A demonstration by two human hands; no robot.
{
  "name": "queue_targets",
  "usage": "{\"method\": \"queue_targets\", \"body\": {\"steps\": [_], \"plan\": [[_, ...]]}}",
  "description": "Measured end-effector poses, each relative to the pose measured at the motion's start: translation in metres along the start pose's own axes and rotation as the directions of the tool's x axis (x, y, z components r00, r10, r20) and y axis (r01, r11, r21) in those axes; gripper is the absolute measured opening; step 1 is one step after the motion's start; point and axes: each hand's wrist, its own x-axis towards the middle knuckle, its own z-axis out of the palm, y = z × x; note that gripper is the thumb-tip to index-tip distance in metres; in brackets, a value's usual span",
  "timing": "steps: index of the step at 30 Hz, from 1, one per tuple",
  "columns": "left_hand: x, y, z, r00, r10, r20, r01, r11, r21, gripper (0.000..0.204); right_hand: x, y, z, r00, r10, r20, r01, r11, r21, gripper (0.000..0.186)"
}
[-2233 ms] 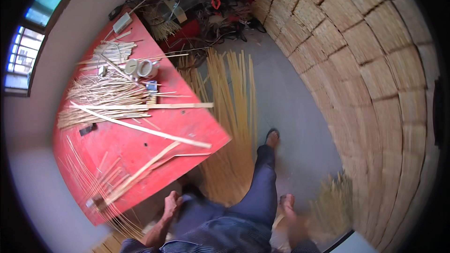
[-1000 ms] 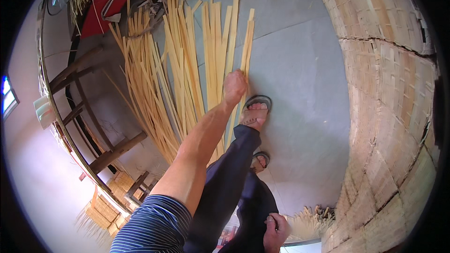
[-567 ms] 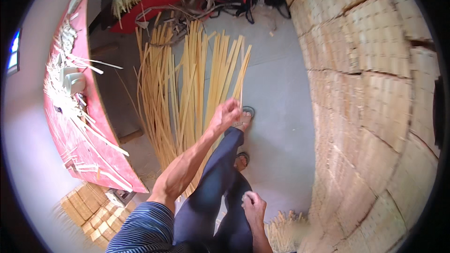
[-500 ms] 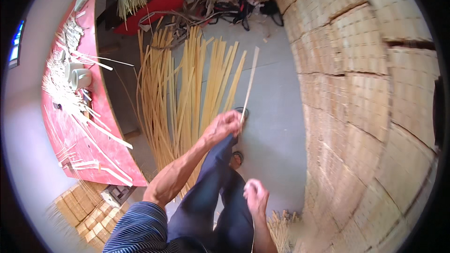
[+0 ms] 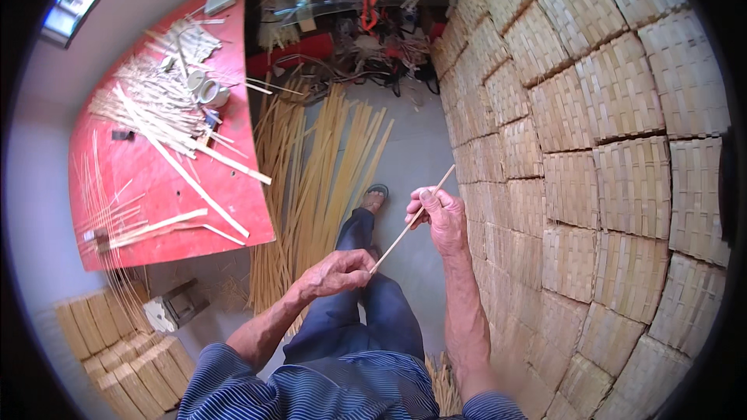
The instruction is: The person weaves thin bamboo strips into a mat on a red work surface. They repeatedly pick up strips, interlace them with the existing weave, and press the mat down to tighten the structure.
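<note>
A thin, pale bamboo strip (image 5: 398, 238) slants in front of my legs, its upper end pointing to the far right. The fingers of my left hand (image 5: 336, 272) are closed at its lower, near end. Higher up, my right hand (image 5: 440, 219) pinches the strip between thumb and fingers, and a short tip sticks out past them. Below and beyond my left hand, a spread of long yellowish bamboo strips (image 5: 323, 163) lies on the grey floor.
On the left stands a red table (image 5: 226, 222) with a heap of pale strips (image 5: 152, 101) and a light-coloured cup (image 5: 210, 92). Stacked woven bamboo pieces (image 5: 622, 179) wall the right side. A small stool (image 5: 175, 307) and more stacked woven pieces (image 5: 132, 365) sit lower left.
My right hand has risen from beside my leg and now grips the strip too. My left hand has drawn back toward me, and the strip has tilted to the right. The view has shifted.
</note>
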Motion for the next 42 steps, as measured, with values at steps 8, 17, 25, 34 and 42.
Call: {"method": "queue_targets", "body": {"steps": [8, 17, 25, 34, 42], "plan": [[-0.114, -0.009, 0.016, 0.966, -0.045, -0.254, -0.005, 0.981, -0.195, 0.016, -0.026, 0.006, 0.057, 0.978, 0.104, 0.181, -0.116, 0.992, 0.057, 0.03], [-0.163, -0.036, -0.008, 0.907, -0.032, -0.42, -0.102, 0.951, -0.292, 0.024, -0.025, 0.031, 0.107, 0.921, 0.107, 0.376, -0.201, 0.954, 0.222, 0.025], [-0.22, -0.082, -0.074, 0.842, -0.076, -0.533, -0.095, 0.954, -0.286, 0.014, -0.011, 0.095, 0.2, 0.91, 0.183, 0.372, -0.272, 0.94, 0.204, 0.02], [-0.385, -0.193, -0.24, 0.775, -0.058, -0.629, -0.233, 0.899, -0.37, 0.01, -0.013, 0.21, 0.449, 0.901, 0.245, 0.358, -0.24, 0.969, -0.059, 0.02], [-0.588, -0.254, -0.408, 0.425, 0.056, -0.904, -0.17, 0.985, -0.019, 0.008, -0.046, 0.31, 0.696, 0.822, 0.429, 0.375, -0.487, 0.871, 0.071, 0.017]]}}
